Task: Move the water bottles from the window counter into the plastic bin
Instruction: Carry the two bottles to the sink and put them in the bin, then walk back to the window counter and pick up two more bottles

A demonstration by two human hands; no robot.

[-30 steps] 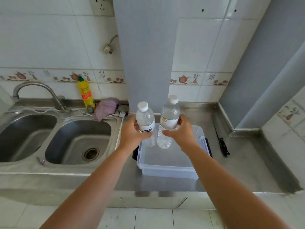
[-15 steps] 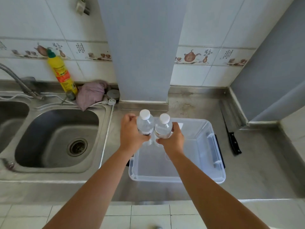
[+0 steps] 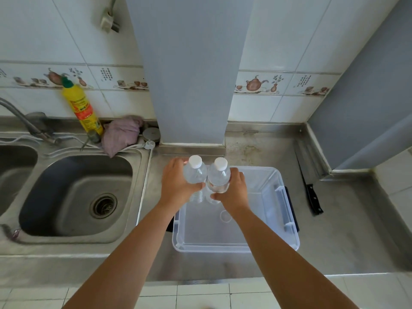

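Note:
Two clear water bottles with white caps stand side by side and upright at the far left corner of a clear plastic bin point(image 3: 287, 221). My left hand point(image 3: 176, 186) grips the left bottle point(image 3: 194, 172) around its body. Around the right bottle point(image 3: 219, 175) my right hand point(image 3: 233, 192) is closed. The bottles touch each other. Their lower ends reach down inside the bin; whether they rest on its floor I cannot tell. The bin sits on the steel counter and holds nothing else.
A double steel sink point(image 3: 75, 195) lies to the left, with a yellow detergent bottle point(image 3: 81, 107) and a purple cloth point(image 3: 121, 134) behind it. A black-handled knife point(image 3: 311, 195) lies right of the bin. A grey pillar point(image 3: 189, 70) rises behind the bin.
Both hands have lowered the two bottles from above the bin down into its far left corner and brought them together. The view has tilted downward.

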